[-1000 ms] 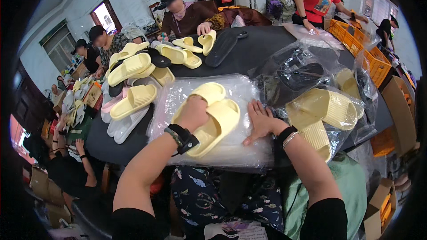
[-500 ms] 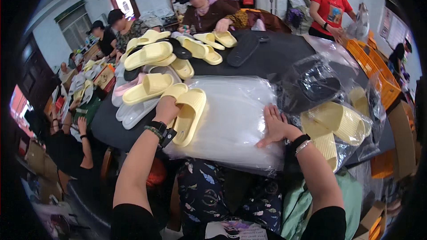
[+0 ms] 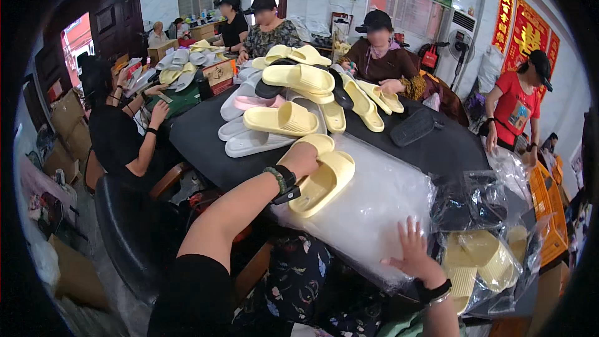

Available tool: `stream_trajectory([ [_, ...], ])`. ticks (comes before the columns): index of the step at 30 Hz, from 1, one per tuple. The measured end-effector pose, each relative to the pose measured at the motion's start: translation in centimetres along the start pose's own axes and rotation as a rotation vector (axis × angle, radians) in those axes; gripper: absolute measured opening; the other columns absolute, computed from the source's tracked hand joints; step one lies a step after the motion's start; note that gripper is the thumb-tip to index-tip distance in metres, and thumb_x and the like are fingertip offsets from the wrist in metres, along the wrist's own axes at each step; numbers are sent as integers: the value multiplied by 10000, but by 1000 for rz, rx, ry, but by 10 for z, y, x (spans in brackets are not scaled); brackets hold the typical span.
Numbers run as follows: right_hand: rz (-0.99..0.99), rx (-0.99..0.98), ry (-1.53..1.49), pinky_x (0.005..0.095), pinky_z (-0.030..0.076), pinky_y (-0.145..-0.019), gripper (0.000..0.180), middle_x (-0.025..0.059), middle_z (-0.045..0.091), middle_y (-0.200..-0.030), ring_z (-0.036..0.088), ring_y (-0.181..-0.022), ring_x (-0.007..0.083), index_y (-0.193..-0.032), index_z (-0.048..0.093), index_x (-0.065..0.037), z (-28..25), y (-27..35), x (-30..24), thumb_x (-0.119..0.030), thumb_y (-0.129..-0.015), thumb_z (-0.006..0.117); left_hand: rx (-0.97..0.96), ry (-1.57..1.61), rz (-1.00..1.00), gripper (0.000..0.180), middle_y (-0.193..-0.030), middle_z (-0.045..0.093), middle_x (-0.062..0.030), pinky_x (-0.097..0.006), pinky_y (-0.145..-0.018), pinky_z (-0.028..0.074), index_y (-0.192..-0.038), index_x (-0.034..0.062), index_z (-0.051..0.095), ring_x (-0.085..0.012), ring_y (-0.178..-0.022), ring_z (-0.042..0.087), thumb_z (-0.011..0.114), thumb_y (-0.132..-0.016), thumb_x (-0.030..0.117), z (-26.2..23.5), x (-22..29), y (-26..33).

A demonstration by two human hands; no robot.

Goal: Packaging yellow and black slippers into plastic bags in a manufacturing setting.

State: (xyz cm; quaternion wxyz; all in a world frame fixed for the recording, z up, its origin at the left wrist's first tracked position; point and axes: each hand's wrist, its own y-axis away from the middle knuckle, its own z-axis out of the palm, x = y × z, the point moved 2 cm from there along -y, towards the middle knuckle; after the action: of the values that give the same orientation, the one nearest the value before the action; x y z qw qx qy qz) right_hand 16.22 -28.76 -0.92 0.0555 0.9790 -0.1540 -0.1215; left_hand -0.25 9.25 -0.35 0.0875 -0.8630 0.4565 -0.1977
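Observation:
My left hand is closed around a pair of pale yellow slide slippers, at the left part of a stack of clear plastic bags. My right hand has its fingers spread and holds nothing. It is over the stack's right edge; whether the palm touches the film, I cannot tell. Just right of that hand lie yellow slippers in clear bags. Beyond my left hand rises a heap of loose slippers: a yellow one, a grey one, a pink one and several more.
A single black slipper lies on the dark table. An orange crate stands at the right edge. Co-workers sit around, one in brown across from me; another in red stands. A black chair is at my left.
My view has swung left, so the table appears further right. My right hand's fingers have lifted and spread near the stack's edge. The left hand keeps its hold on the slippers.

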Motion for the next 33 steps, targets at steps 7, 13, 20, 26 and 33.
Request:
stream_trajectory([
  [7,12,-72,-15,645,53,-1108,1115,311,-5,-1550,-77,-1423,507,-1502,114,-9,27,-1,-4,-716,-775,577,73,-55,185,177,-841,658,-198,-461,-761,498,-787,28,690,-388,-844,630,611,-660,122,-77,-17,-17],
  [13,65,-184,-30,596,-51,-1120,1164,278,-111,-1557,-196,-1416,458,-1518,-12,-33,27,2,0,-735,-783,556,599,-402,92,127,-766,667,-168,-418,-709,518,-740,42,684,-350,-766,655,576,-732,110,-172,-80,-90],
  [20,69,-210,-63,578,-81,-1120,1183,256,-144,-1560,-238,-1411,430,-1523,-53,-67,26,2,-5,-762,-771,542,207,3,-573,566,-1190,618,-235,-470,-980,444,-1321,12,498,-372,-1127,596,614,-828,263,-128,-135,-73],
  [26,59,-154,-30,621,-50,-1107,1164,270,-101,-1562,-188,-1417,465,-1526,-26,-71,33,0,0,-743,-777,559,221,-301,-477,1018,-1062,644,-293,-524,-933,422,-1485,-57,16,-412,-1040,620,686,-810,310,-87,-146,-57],
  [33,52,-100,-2,639,9,-1108,1154,283,-34,-1562,-121,-1423,491,-1521,41,-41,31,1,-1,-742,-770,566,288,-98,-716,955,-1355,431,-354,-648,-1084,219,-1492,-45,59,-445,-1432,153,625,-852,382,-102,-100,-56],
])
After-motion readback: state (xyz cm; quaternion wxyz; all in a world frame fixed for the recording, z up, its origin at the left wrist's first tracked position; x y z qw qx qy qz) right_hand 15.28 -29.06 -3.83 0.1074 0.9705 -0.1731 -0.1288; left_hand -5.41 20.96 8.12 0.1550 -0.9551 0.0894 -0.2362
